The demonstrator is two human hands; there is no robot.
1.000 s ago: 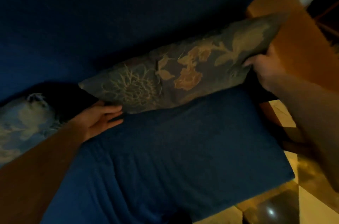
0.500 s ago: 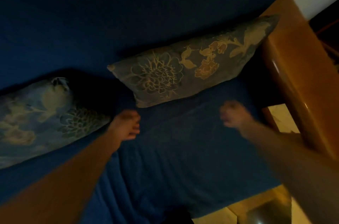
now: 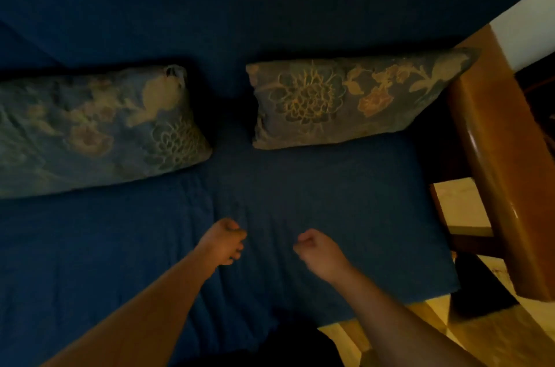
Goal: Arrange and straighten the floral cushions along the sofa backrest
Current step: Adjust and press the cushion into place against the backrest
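Note:
Two floral cushions lean against the dark blue sofa backrest point(image 3: 270, 0). The right cushion point(image 3: 345, 99) sits next to the wooden armrest; the left cushion point(image 3: 99, 129) runs off the left edge. A gap of bare blue fabric separates them. My left hand point(image 3: 223, 242) and my right hand point(image 3: 318, 249) hover over the blue seat point(image 3: 330, 192) in front of the gap, well short of both cushions. Both hands have their fingers curled in and hold nothing.
A polished wooden armrest point(image 3: 498, 174) bounds the sofa on the right. Pale tiled floor point(image 3: 462, 204) shows beside and below it. A white wall point(image 3: 528, 27) stands at the upper right. The seat cover has wrinkles near my left hand.
Both hands let go of the right cushion, which now rests against the backrest, and drew back toward me over the seat. My view swung left, bringing the left cushion into sight.

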